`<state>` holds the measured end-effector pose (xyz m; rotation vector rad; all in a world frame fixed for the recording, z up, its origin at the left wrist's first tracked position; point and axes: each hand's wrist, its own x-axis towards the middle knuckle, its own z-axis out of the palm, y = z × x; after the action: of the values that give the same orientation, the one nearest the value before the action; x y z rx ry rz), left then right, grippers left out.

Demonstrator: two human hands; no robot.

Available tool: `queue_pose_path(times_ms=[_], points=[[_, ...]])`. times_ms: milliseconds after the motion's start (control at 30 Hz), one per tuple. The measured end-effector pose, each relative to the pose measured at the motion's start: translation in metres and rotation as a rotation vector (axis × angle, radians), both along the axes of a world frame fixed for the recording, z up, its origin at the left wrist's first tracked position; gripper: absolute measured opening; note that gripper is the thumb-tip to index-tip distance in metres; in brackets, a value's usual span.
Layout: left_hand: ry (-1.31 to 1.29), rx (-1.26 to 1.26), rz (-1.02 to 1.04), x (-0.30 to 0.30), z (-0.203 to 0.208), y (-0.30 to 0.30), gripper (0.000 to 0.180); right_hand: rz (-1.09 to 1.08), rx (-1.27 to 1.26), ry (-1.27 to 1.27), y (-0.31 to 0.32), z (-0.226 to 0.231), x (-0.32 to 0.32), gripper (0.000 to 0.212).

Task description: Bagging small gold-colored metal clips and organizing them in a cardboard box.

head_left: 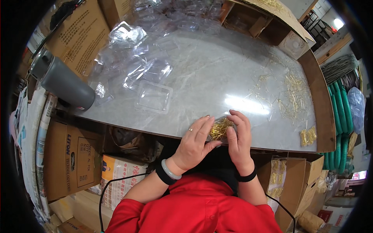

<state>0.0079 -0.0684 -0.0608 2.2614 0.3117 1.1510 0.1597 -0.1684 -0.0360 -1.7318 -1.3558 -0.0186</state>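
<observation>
Red shirt (198, 207) nearest. Past it, left hand (193, 143) and right hand (241, 141), both half-curled, gripping 1 clear pack of gold pins (220, 129) at near edge of grey tabletop (202, 73). 1 clear tray (154, 97) to left, 1 grey tumbler (66, 79) farther left. Loose pins (293, 95) right, uncountable; room between tray and pins; brown board (319, 93) walls right edge

Hands: two, one left hand (193, 143) and one right hand (241, 136) | gold pin cluster (220, 129) between them: one | black wristbands (164, 175): two | pale bangle (171, 170): one | ring (190, 129): one | grey tumbler (67, 80): one | clear tray (154, 98) lying apart: one | piled clear trays (153, 72): many, overlapping, uncountable | loose gold pins (294, 95): many, too tangled to count
</observation>
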Motion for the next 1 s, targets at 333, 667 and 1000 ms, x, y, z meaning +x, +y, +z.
queue_pose_path(times_ms=[333, 667, 1000], points=[[0.016, -0.118, -0.188, -0.004, 0.001, 0.005, 0.111, -0.014, -0.107, -0.263, 0.01, 0.027, -0.016, 0.052], [0.108, -0.128, -0.24, -0.008, 0.013, 0.007, 0.106, -0.069, -0.052, -0.192, 0.011, 0.004, -0.019, 0.039], [0.172, -0.068, -0.109, -0.005, 0.017, 0.004, 0.09, 0.058, -0.055, 0.276, -0.003, 0.015, -0.002, 0.025]])
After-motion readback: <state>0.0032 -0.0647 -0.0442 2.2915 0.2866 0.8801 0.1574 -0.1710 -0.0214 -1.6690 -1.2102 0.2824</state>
